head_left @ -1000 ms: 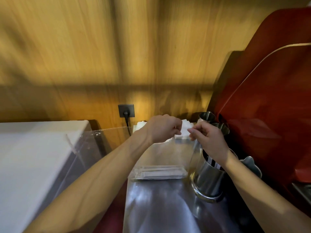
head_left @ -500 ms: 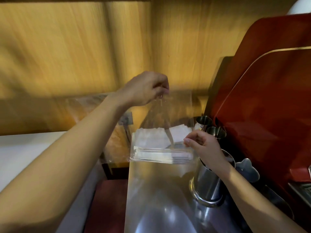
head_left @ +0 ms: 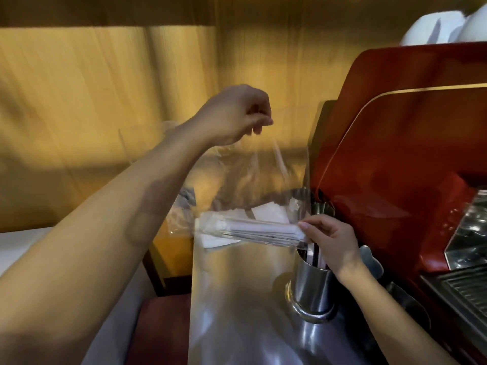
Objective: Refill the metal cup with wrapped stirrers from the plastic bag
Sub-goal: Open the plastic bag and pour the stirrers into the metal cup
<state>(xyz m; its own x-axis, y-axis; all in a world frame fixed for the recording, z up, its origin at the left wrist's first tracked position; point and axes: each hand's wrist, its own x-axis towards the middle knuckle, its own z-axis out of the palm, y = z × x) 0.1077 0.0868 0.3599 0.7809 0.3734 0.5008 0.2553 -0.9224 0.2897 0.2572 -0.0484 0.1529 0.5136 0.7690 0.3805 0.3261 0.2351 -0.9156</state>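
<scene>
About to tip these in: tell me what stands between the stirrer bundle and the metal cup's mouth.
The wrapped stirrers are inside the plastic bag, so its film is between. The right hand also sits over the metal cup mouth.

Blurred throughout by motion, worst on the wooden wall (head_left: 105, 101). Barely traceable: the clear plastic bag (head_left: 253, 175), its edges lost against the wall. Hidden under the right hand (head_left: 332, 246): the far rim of the metal cup (head_left: 311, 288) and the tops of the stirrers inside. Cut off at the right edge: the red machine (head_left: 408, 154). Cropped at the top corner: white shapes (head_left: 442, 25), too smeared to identify.
</scene>
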